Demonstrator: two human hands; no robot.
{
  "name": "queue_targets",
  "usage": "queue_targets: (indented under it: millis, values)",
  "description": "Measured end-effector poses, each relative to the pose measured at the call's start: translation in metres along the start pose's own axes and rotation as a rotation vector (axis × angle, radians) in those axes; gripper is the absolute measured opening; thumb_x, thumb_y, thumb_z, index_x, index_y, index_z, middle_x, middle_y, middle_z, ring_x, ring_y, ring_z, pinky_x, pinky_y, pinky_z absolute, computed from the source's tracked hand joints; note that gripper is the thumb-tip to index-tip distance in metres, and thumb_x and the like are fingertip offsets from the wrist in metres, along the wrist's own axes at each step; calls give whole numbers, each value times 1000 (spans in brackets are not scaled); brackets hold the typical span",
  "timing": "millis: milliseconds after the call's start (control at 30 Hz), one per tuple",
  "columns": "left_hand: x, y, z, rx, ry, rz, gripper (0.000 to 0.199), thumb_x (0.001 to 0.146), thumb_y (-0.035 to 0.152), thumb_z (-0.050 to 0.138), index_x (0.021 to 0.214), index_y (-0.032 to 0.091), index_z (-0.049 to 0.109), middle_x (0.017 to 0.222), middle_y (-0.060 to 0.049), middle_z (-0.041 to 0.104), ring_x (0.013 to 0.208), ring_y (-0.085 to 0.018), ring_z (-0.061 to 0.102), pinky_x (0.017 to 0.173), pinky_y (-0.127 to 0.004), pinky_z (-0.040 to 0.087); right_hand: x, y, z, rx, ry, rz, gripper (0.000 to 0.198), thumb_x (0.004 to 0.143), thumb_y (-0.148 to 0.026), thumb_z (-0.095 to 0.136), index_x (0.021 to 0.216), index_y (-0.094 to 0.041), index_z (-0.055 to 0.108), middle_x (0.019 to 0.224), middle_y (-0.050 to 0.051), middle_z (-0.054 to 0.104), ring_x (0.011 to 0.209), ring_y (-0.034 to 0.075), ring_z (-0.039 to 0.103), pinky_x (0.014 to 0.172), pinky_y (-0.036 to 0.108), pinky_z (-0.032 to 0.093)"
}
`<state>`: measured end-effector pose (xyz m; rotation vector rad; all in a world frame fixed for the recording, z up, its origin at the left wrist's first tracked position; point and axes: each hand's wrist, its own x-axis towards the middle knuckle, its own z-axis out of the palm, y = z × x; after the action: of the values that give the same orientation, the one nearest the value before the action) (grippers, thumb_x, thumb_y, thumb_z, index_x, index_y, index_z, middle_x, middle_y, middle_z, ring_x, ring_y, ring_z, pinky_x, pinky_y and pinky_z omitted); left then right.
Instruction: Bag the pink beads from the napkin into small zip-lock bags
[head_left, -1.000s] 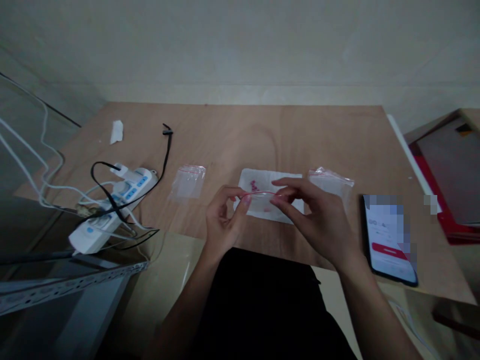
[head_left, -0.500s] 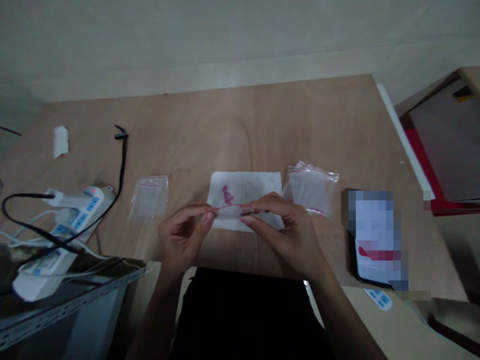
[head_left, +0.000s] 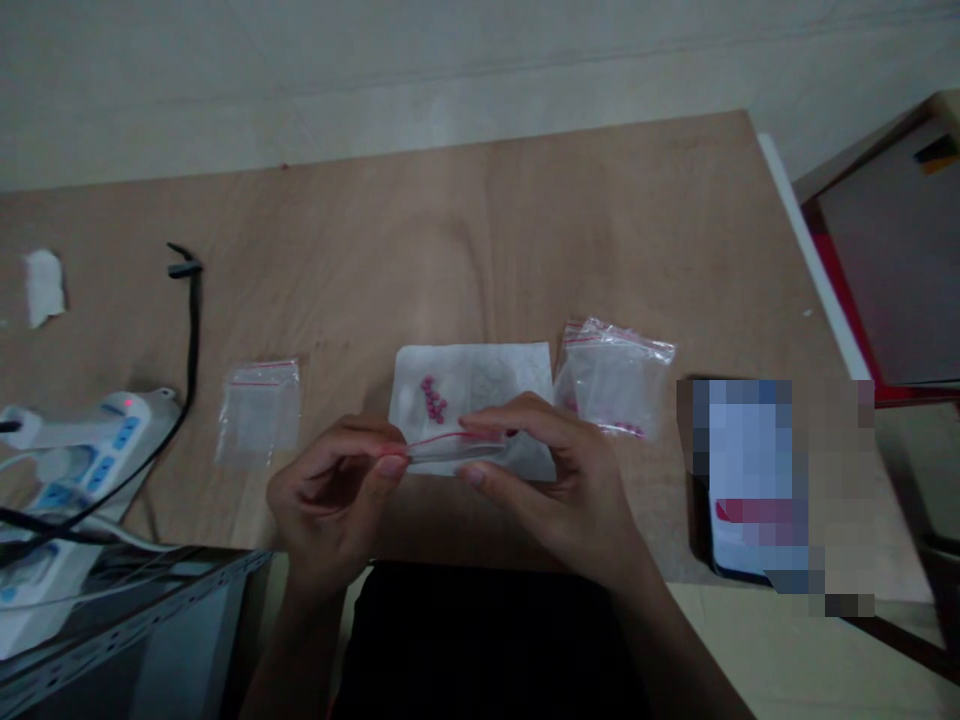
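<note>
Between my hands is a small clear zip bag [head_left: 442,450] with a red line along its top edge. My left hand [head_left: 337,495] pinches its left end between thumb and forefinger. At the right end, the thumb and forefinger of my right hand [head_left: 559,475] lie on either side of the bag, a little apart, with its edges spread between them. Just beyond the bag, several small pink beads [head_left: 433,400] rest in a cluster on a white sheet [head_left: 510,375]. What the bag contains, if anything, cannot be made out.
Flat clear zip bags [head_left: 260,410] lie at left; more bags [head_left: 619,370], with pink beads inside, lie at right. A phone [head_left: 750,480] is near the right edge. A power strip [head_left: 112,450] and black cable [head_left: 193,330] occupy the left, with a white scrap [head_left: 46,288] behind.
My view has shifted, so most things on the table sit further left. The bag's edges have spread apart, and my right thumb and forefinger have moved apart and inward along it.
</note>
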<state>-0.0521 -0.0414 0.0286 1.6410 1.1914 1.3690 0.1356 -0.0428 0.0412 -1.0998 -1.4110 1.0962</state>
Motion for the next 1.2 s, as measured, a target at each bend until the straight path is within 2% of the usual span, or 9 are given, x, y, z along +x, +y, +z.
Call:
queue_targets:
  millis: [67,167,333,500,667,800,900,1033,1200]
  values:
    - [1,2,2,-43,-22,-37,6,85,15,64,82,20,66,74,-1,65,71,-14,63,62,-25,51,1,1,3,40,8,-6,6,83,-15,70,87,-20,71,79,1,71,76,13,66,68,27,54]
    - [3,4,4,-114,-88,-81,6,86,21,64,90,19,67,79,-4,66,75,-16,64,66,-28,53,2,1,6,71,33,-56,9,84,-11,66,80,-19,71,73,1,71,70,12,65,68,28,54]
    - [9,2,6,-77,-116,-13,9,83,9,66,83,18,69,73,-1,68,68,-14,64,61,-25,52,6,0,4,2,-37,-116,9,86,-12,66,84,-20,71,76,0,73,70,12,66,72,29,55]
    - [12,1,10,-104,-104,52,8,81,9,68,82,16,69,71,-1,68,64,-13,64,61,-27,53,5,4,6,35,-66,-39,7,86,-19,69,91,-21,72,85,1,73,80,13,68,72,26,56]
    - [12,-3,14,-137,-147,-41,6,85,12,66,85,17,69,72,-1,67,67,-12,65,61,-24,53,4,5,6,38,-12,-92,13,85,-11,65,88,-20,74,79,2,72,74,13,67,71,27,56]
    - [14,-8,10,-77,-178,-10,18,82,16,72,98,21,74,83,-2,74,76,-15,69,64,-24,56,6,4,0,-34,-48,-138,13,86,-11,64,92,-18,74,83,3,74,78,14,68,73,28,56]
    - [16,-7,8,-79,-211,50,24,81,12,72,100,26,76,83,-1,76,73,-15,69,66,-29,57,6,3,-2,-50,-93,-76,13,90,-17,62,93,-20,74,85,2,74,80,14,69,73,26,56]
    - [15,2,12,-21,-139,94,23,79,8,72,94,24,76,78,1,75,66,-13,67,63,-28,55,0,4,1,-3,-43,-7,18,91,-16,60,96,-25,75,89,-1,76,81,12,70,75,24,57]
    - [4,10,22,74,-37,87,17,80,4,67,84,20,73,74,0,72,68,-12,67,63,-22,54,-15,3,12,-144,33,-96,23,91,-11,58,100,-24,74,89,2,76,81,14,70,74,26,57]
